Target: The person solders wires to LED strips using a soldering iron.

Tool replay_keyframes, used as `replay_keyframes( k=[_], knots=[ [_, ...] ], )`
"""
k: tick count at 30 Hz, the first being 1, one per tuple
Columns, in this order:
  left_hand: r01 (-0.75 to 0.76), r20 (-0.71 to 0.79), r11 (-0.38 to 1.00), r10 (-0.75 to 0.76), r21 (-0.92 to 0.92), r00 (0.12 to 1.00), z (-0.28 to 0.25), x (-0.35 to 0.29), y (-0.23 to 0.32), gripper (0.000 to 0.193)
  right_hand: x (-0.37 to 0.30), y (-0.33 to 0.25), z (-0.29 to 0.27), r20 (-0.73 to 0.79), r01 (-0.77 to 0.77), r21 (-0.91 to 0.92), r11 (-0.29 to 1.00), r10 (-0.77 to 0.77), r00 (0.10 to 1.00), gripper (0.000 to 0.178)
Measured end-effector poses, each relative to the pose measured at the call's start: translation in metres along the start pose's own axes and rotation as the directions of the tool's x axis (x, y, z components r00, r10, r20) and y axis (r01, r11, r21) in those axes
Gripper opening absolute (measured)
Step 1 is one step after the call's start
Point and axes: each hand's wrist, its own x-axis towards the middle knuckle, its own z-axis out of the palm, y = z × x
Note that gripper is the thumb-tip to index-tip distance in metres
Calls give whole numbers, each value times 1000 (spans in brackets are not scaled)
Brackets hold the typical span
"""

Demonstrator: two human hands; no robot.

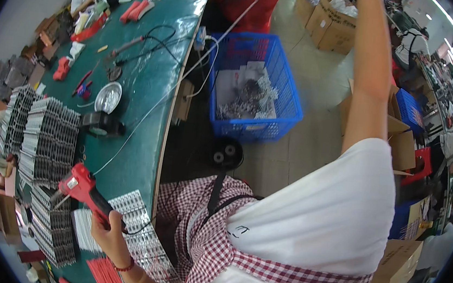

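Note:
My left hand [111, 239], with a red bracelet at its wrist, is wrapped around the black grip of a red pistol-grip tool [83, 183]. Its metal nozzle points left and down over stacked silver slatted parts [54, 228]. Under and beside the hand lie a sheet of silvery, patterned strips [137, 220], a bundle of white strips [86, 230] and a bundle of thin red strips [106, 274]. My right forearm [372, 73] stretches up to the top edge, where the hand itself is out of the picture.
Tall stacks of slatted parts [49, 141] stand on the green table [144, 84], near a metal dish [108, 97] and a black roll [101, 124]. Beside the table sits a blue crate [289, 115] of parts. A white cord [147, 112] crosses the tabletop. Cartons [333, 26] and other people are around.

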Motion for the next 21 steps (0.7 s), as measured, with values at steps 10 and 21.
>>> replay_keyframes(
  k=[10,21],
  knots=[
    [19,-162,992,-39,-125,986,-39,2,-21,11,-347,113,-242,639,-151,-718,679,730,242,52],
    [-17,44,994,22,-107,999,-17,25,-25,10,-432,161,-312,438,-756,-631,176,885,-159,81]
  ],
)
